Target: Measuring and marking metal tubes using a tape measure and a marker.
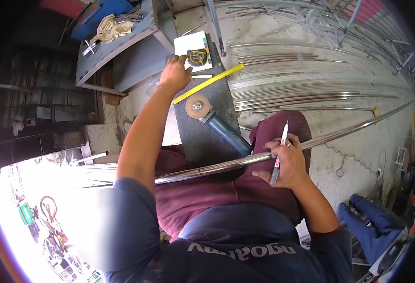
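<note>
My left hand [175,74] reaches to a black-and-yellow tape measure [197,57], its thumb and forefinger apart at the near side of the case. That tape measure lies on a white sheet [185,43] at the far end of a narrow dark bench [188,137]. Between the fingers of my right hand [290,162] is a white-and-red marker pen [283,141], thin tip pointing up. The same hand rests against a shiny metal pipe [231,165] that crosses my lap. A yellow ruler-like strip [210,84] and a blue angle grinder [224,132] with a tan disc lie on the bench.
Many metal tubes [302,97] lie on the floor to the right. At the far left stands a grey metal table [122,52] bearing a beige cloth [112,29]. Dark shelving [42,89] lines the left side. Blue trousers [375,224] show at the lower right.
</note>
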Demonstrator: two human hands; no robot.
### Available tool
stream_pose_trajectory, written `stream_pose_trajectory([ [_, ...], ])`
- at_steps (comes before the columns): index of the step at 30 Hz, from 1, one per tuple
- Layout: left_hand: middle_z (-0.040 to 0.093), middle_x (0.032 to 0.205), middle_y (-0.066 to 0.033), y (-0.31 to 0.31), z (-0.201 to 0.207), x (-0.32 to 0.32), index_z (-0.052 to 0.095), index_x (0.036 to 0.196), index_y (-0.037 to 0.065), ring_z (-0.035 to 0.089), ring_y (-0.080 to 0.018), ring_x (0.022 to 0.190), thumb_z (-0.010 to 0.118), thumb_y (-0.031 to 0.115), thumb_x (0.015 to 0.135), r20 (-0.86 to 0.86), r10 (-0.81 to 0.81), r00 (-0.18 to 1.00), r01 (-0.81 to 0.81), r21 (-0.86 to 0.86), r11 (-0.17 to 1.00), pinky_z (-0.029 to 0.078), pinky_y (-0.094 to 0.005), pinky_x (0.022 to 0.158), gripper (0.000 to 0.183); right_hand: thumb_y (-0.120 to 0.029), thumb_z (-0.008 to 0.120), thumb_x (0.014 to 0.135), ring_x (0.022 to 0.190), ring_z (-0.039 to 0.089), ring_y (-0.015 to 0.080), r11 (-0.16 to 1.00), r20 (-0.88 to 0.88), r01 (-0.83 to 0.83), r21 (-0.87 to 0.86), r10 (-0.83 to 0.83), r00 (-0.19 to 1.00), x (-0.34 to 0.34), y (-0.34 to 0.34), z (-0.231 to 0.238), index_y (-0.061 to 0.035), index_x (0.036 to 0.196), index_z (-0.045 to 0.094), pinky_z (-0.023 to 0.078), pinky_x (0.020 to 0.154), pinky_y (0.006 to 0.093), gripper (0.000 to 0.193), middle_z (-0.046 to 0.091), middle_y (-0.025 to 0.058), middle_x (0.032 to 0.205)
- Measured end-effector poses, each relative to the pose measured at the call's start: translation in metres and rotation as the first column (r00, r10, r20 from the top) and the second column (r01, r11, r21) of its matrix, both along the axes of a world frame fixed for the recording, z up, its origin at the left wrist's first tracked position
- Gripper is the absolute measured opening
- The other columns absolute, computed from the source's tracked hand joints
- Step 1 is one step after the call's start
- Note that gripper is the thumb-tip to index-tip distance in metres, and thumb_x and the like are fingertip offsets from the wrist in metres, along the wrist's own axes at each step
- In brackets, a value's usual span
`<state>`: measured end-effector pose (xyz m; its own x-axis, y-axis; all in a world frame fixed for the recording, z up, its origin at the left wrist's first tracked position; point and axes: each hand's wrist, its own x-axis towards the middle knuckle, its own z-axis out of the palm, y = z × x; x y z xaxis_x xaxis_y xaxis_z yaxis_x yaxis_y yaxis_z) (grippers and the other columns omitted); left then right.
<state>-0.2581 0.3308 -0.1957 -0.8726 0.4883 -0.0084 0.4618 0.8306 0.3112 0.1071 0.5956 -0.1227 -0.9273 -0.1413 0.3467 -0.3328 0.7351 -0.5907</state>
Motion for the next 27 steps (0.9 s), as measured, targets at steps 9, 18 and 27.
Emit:
stream_pose_trajectory([
  [9,0.053,0.153,-0.0122,0.040,-0.040,-0.061,0.047,0.154,0.014,0.044,-0.0302,0.150,0.088,0.035,0.076,0.099,-0.147,0.984,0.172,-0.334,0.927,0.030,-0.0694,0.121,0.090,-0.029,0.087,0.081,0.111,0.067,0.0340,0.961,0.336,-0.207,0.183,0.137,0.932,-0.025,0.003,0.027,-0.0064,0.101,0.061,0.034,0.117,0.0627,0.040,0.071,0.0125,0.108],
  [18,0.068,0.119,-0.0294,-0.079,0.096,0.052,0.054,0.131,-0.009,0.071,-0.0455,0.108,0.080,0.061,0.081,0.193,-0.017,0.981,0.016,0.004,1.000,0.058,-0.0497,0.096,0.089,-0.011,0.085,0.084,0.062,0.059,0.0397,0.953,0.197,-0.301,0.025,0.290,0.936,-0.063,-0.039,0.021,-0.0069,0.096,0.044,0.047,0.058,0.0497,0.043,0.055,0.0135,0.072],
  [27,0.062,0.098,-0.0278,-0.249,0.164,0.240,0.050,0.111,-0.006,0.064,-0.0457,0.095,0.083,0.060,0.076,0.137,0.294,0.946,-0.322,0.291,0.901,0.051,-0.0495,0.088,0.082,-0.019,0.084,0.087,0.071,0.061,0.0521,0.937,0.367,-0.346,-0.049,0.339,0.866,-0.066,-0.193,0.037,-0.0056,0.097,0.047,0.044,0.064,0.0570,0.041,0.057,0.0191,0.071],
])
